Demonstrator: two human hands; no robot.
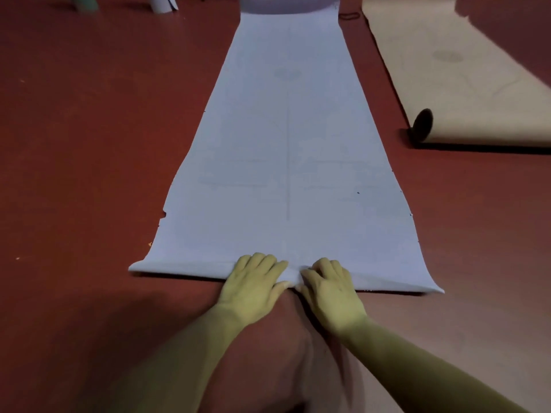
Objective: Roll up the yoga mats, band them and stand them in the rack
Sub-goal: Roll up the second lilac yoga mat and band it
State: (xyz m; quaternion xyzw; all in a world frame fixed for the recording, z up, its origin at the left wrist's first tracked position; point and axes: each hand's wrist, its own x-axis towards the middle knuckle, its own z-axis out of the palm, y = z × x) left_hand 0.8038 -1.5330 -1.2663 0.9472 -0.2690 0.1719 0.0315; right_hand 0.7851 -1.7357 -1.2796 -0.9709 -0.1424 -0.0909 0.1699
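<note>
The blue mat [286, 150] lies flat on the red floor [89, 144], running from 6 toward 12 o'clock, its near edge turned over into a thin first fold. At 6 o'clock both hands sit side by side on the middle of that fold: the left hand [253, 283] presses down with fingers nearly straight, gripping nothing, while the right hand [328, 290] curls its fingers over the folded edge. A tan mat [465, 84] lies at 2 o'clock, its near end partly rolled, and a dark band [350, 16] lies at 1 o'clock just beside the blue mat's far corner.
</note>
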